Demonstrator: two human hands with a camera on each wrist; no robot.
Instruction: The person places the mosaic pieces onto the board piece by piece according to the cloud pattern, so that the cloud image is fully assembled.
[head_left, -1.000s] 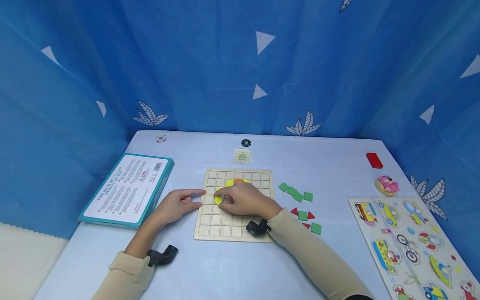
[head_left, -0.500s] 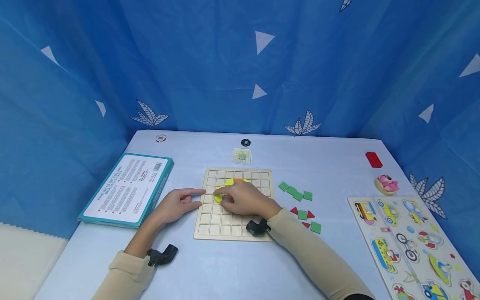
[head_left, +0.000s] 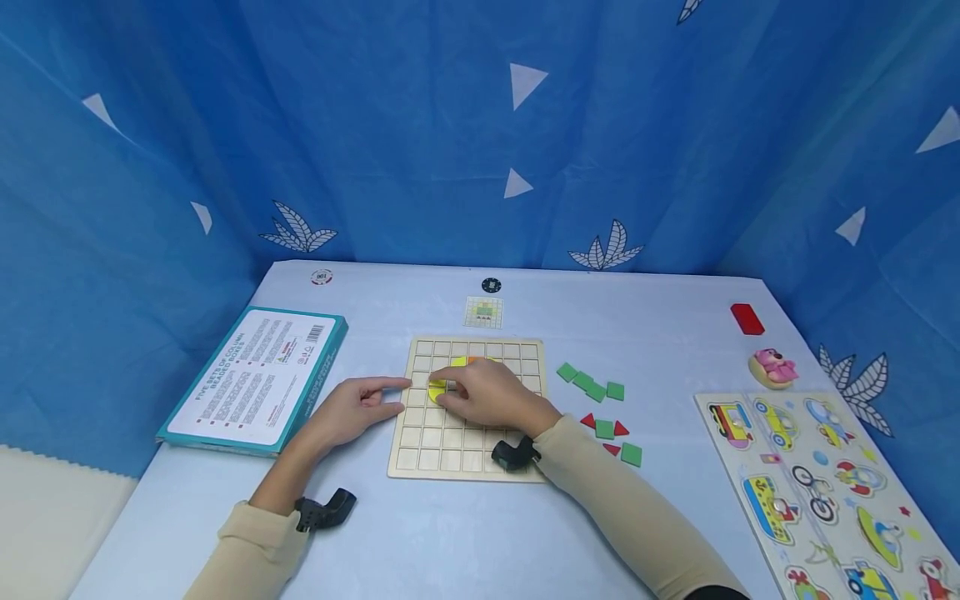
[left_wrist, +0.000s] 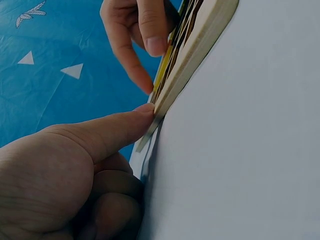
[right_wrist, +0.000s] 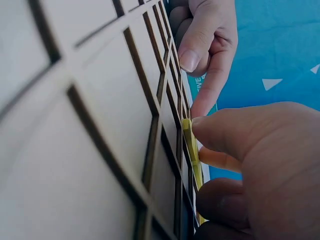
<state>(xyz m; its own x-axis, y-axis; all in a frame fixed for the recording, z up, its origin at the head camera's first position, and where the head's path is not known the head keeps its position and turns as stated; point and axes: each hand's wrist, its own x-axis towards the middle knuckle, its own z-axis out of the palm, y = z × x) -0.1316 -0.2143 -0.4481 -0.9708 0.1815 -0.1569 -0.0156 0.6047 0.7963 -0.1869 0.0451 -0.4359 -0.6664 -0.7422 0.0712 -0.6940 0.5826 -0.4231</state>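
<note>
A square wooden grid board lies on the table. My left hand touches its left edge with outstretched index finger and thumb. Over the board, my right hand has its thumb and index finger at two yellow tiles on the left side of the grid, pinching at them. From the right wrist, the thumb meets the end of a yellow tile in the cells. Farther up the board sit another yellow tile and an orange tile, partly hidden by the right hand.
Several green squares and red triangles lie right of the board. A pattern card is behind it. At left lies a teal-edged box; at right, a picture puzzle, a pink toy and a red block.
My right hand's index finger has shifted slightly up the board, showing more of the join between the two yellow tiles. The left hand stays at the board's edge.
</note>
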